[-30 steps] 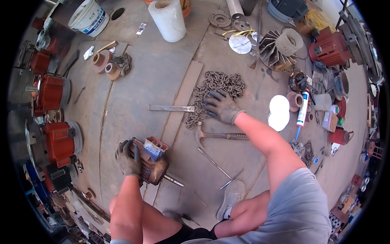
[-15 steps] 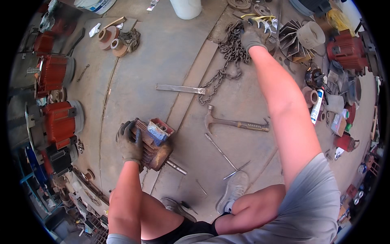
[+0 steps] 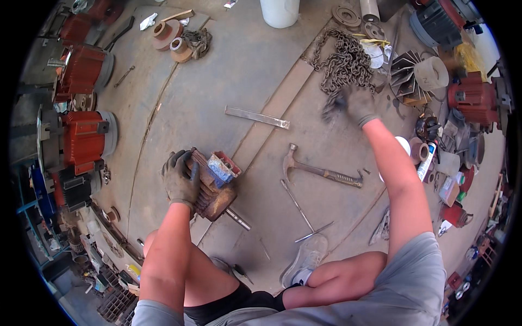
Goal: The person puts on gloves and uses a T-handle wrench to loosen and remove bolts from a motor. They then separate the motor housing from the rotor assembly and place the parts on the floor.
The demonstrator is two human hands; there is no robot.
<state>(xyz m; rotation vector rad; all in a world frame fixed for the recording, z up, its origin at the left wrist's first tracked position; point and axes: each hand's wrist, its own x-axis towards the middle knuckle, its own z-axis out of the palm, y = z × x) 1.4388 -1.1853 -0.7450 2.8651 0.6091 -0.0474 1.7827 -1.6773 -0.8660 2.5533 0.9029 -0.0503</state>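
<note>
My left hand (image 3: pixel 182 179), in a dirty work glove, grips the left side of a small rusty electric motor (image 3: pixel 209 193). The motor lies tilted on the floor, its blue-and-red terminal box upward and its bare shaft pointing near right. My right hand (image 3: pixel 359 106), also gloved, is just nearer than a heaped steel chain (image 3: pixel 345 60). Motion smears its fingers, so whether they hold a chain end cannot be made out. Between the hands lie a flat metal bar (image 3: pixel 256 117), a claw hammer (image 3: pixel 323 169) and a T-handled rod (image 3: pixel 299 209).
Red motors (image 3: pixel 84 134) line the left side. Flanged hubs (image 3: pixel 167 33) sit far left, and a white bucket (image 3: pixel 280 12) stands at the far middle. A finned rotor (image 3: pixel 405 73), a sealant tube (image 3: pixel 427 162) and assorted parts crowd the right. My shoe (image 3: pixel 305 258) is beside the T-handled rod.
My right hand has come off the top of the chain and moved nearer. The chain strand by the flat bar has been drawn into the heap. My left hand stays on the motor.
</note>
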